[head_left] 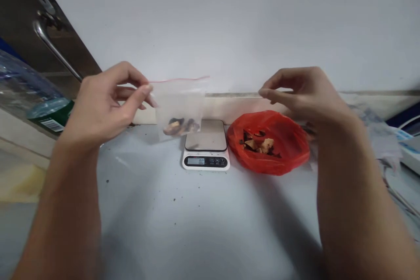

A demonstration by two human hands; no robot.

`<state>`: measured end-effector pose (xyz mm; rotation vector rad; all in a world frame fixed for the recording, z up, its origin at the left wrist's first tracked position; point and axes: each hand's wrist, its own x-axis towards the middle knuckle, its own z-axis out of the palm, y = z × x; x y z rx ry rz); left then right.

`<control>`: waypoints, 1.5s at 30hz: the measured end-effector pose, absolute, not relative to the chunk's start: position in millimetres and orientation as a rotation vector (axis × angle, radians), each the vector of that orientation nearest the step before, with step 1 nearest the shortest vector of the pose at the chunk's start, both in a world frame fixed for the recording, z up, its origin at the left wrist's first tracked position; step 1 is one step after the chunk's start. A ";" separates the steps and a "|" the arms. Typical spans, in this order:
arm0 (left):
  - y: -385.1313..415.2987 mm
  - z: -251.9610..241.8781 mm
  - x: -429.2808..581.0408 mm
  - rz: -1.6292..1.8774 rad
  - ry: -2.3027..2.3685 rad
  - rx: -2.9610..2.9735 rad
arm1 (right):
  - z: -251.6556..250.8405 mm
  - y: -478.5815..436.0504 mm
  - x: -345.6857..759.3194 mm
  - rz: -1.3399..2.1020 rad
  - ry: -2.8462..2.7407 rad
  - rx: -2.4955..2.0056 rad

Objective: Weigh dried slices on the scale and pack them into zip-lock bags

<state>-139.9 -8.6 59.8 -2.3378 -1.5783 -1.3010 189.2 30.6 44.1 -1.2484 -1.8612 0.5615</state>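
Observation:
My left hand (pixel 108 100) pinches the upper left corner of a clear zip bag (pixel 180 103) with a pink seal line. Dark and tan dried pieces (pixel 179 126) lie in the bottom of the bag. The bag hangs in the air over the left part of a small white kitchen scale (pixel 205 157), whose display reads 0.0. Above a red plastic bag (pixel 278 157), my right hand (pixel 295 87) is raised with thumb and forefinger together; nothing shows between them. More dried tan and dark pieces (pixel 260 144) sit inside the open red bag.
A large clear bottle with a green label (pixel 49 111) stands at the left, near a metal handle (pixel 55 48). Dark crumbs (pixel 175 200) are scattered on the pale tabletop (pixel 210 240). Crumpled clear plastic (pixel 377 135) and cables (pixel 400 192) lie at the right. A white wall (pixel 236 22) rises behind.

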 end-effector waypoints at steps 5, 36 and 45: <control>-4.4 55.5 -112.4 -1.005 -1.159 -2.461 | 51.2 19.4 152.0 0.807 -2.205 -1.040; -0.9 23.0 33.2 -0.741 -0.955 -3.070 | -31.8 -8.5 353.5 -0.285 -2.165 -1.644; 1.0 26.6 28.0 -0.567 -1.156 -3.134 | 21.2 -24.1 319.7 -0.049 -1.806 -1.438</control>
